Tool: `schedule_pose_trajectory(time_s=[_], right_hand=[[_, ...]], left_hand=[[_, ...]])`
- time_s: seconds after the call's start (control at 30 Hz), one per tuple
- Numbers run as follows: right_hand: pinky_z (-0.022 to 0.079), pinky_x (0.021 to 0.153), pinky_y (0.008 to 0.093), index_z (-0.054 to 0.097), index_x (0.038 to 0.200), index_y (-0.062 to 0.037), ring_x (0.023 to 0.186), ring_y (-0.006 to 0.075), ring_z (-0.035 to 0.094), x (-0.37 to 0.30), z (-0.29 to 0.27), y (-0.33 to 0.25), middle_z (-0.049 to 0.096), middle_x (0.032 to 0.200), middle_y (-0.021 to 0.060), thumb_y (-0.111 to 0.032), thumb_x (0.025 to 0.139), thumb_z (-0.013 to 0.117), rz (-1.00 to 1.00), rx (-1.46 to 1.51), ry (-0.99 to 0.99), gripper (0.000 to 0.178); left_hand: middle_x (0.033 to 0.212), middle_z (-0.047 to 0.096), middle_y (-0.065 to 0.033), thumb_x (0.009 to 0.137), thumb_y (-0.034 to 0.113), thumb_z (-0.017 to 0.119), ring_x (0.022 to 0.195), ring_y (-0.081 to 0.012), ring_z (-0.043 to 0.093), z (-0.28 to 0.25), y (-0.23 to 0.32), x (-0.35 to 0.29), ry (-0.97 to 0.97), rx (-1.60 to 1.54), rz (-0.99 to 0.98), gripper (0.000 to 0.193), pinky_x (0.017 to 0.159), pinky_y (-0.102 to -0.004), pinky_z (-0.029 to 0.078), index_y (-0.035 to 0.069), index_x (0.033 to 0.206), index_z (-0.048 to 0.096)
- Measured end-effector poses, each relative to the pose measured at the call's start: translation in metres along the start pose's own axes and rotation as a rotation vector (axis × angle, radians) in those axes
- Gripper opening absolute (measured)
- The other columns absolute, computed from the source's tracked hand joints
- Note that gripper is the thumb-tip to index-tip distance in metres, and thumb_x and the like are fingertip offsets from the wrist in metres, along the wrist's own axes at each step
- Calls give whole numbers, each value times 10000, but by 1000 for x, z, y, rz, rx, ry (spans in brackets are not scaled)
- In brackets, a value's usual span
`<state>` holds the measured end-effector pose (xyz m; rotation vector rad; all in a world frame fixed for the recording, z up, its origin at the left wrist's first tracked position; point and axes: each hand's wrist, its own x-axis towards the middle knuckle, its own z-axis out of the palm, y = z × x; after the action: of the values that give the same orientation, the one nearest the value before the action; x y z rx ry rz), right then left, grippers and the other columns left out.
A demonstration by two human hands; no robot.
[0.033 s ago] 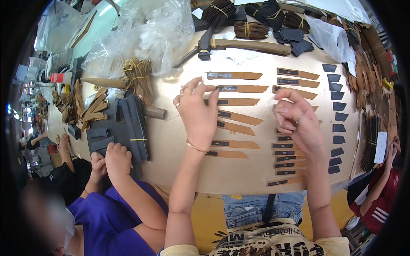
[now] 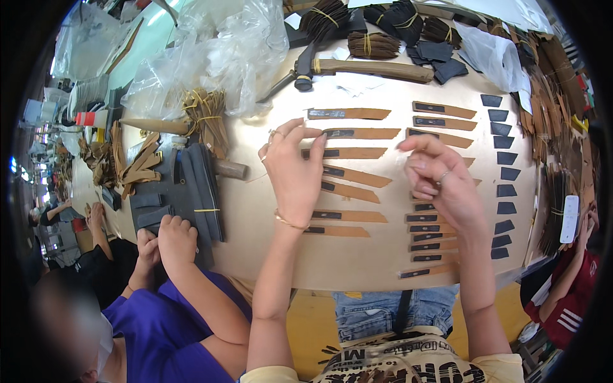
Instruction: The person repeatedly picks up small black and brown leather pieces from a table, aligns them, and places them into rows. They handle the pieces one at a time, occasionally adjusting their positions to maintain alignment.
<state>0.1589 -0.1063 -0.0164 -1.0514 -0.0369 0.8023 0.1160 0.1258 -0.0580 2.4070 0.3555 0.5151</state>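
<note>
Two columns of tan leather strips with black pieces on their left ends lie on the table. My left hand (image 2: 292, 167) is at the second strip (image 2: 377, 133) from the top of the left column. Its thumb and forefinger are closed at that strip's dark end, which has a shiny patch. My right hand (image 2: 440, 175) hangs over the right column, fingers curled and thumb against forefinger. Whatever it pinches, if anything, is too small to make out. It hides parts of several strips. A shiny-ended strip (image 2: 373, 114) lies just beyond my left hand.
Small black leather pieces (image 2: 506, 158) form a column at the right. A hammer (image 2: 370, 68) lies across the back, near banded brown bundles (image 2: 367, 45) and crumpled plastic bags (image 2: 236, 57). Dark banded strips (image 2: 195, 179) lie at the left, beside a person in purple (image 2: 172, 319).
My right hand has shifted slightly left. My left hand stays at the same strip.
</note>
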Motion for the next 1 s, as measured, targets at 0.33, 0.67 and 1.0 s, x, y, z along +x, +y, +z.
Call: schedule_pose_trajectory(time_s=[0.33,0.67,1.0], right_hand=[[438,623,228,657,1084,28,683,51,518,15,4,-6,650,880,17,-133,929,677,-19,-921,91,225],[486,780,429,617,1008,-26,880,345,591,11,-9,3,551,931,139,-118,916,620,-241,-1459,-18,130],[456,708,310,575,945,-2,792,203,562,16,-9,-6,545,903,70,-89,943,605,-246,-1175,-32,91]], left_hand=[[878,760,-78,874,53,705,873,-99,673,-28,12,-7,-67,-329,-177,289,941,-301,460,46,1163,691],[919,754,-116,891,56,693,944,-117,684,-25,16,-8,-129,-401,-207,345,976,-313,447,23,1230,642],[961,726,-111,892,4,668,951,-125,680,-18,10,-9,-74,-530,-201,342,911,-279,486,-33,1229,619]])
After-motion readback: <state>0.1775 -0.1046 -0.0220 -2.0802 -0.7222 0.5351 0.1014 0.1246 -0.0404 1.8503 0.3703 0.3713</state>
